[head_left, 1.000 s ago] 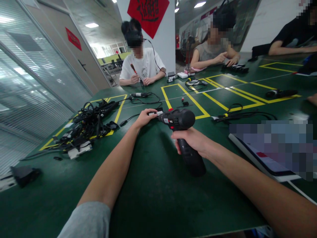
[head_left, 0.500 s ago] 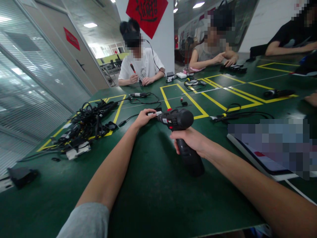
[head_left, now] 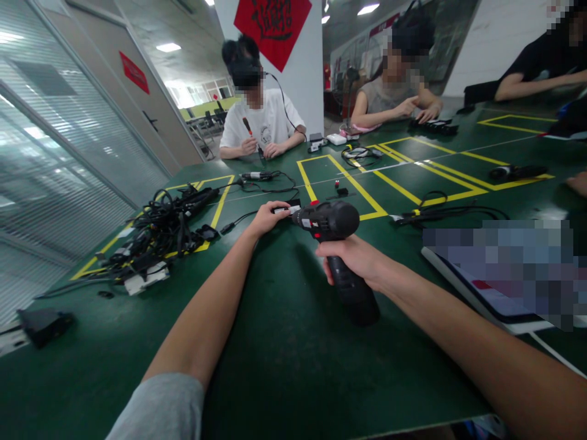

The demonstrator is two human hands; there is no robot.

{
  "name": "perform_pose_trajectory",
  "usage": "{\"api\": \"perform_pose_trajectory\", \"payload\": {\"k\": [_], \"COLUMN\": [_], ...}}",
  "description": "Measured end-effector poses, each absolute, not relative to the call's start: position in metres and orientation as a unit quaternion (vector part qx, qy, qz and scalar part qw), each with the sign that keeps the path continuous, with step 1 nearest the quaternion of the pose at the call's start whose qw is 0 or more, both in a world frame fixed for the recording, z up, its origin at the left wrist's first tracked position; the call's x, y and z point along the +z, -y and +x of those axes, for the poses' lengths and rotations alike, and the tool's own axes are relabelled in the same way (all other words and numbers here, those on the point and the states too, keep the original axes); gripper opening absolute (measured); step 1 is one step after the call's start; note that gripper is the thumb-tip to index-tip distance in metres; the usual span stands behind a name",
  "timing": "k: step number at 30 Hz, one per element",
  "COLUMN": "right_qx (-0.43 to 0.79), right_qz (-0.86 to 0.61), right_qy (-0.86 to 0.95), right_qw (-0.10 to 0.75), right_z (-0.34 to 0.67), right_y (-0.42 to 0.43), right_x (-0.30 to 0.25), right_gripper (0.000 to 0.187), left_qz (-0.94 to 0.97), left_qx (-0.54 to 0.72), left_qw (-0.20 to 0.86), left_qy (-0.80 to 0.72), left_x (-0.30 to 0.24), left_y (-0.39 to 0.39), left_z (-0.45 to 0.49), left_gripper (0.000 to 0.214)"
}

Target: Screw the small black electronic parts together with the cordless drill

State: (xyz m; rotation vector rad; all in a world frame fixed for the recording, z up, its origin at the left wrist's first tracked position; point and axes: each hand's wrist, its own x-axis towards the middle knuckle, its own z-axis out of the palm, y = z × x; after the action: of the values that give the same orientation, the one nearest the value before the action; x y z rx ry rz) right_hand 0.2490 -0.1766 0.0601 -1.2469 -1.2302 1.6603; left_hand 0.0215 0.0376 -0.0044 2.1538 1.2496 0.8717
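Note:
A black cordless drill (head_left: 337, 244) with red trim stands over the green table (head_left: 284, 342), its nose pointing left. My right hand (head_left: 358, 260) is wrapped round its handle. At the drill's nose my left hand (head_left: 268, 217) is closed on a small white and black part (head_left: 287, 209), which touches the chuck. A thin black cable runs from that spot toward the left along the table.
A tangle of black cables and adapters (head_left: 156, 235) lies at the left inside yellow tape lines. A black adapter (head_left: 43, 324) sits near the left edge. A flat white-edged device (head_left: 486, 299) lies at the right. Three other people sit at the far side.

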Motion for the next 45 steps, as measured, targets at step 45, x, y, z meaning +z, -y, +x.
{"api": "perform_pose_trajectory", "payload": {"k": [45], "right_qx": [0.648], "right_qz": [-0.483], "right_qy": [0.468], "right_qw": [0.358], "right_z": [0.2486], "right_y": [0.1767], "right_x": [0.0600], "right_gripper": [0.015], "left_qz": [0.782], "left_qx": [0.327], "left_qw": [0.243], "left_qy": [-0.472], "left_x": [-0.0059], "left_y": [-0.0387], "left_z": [0.0216], "left_gripper": [0.044]}}
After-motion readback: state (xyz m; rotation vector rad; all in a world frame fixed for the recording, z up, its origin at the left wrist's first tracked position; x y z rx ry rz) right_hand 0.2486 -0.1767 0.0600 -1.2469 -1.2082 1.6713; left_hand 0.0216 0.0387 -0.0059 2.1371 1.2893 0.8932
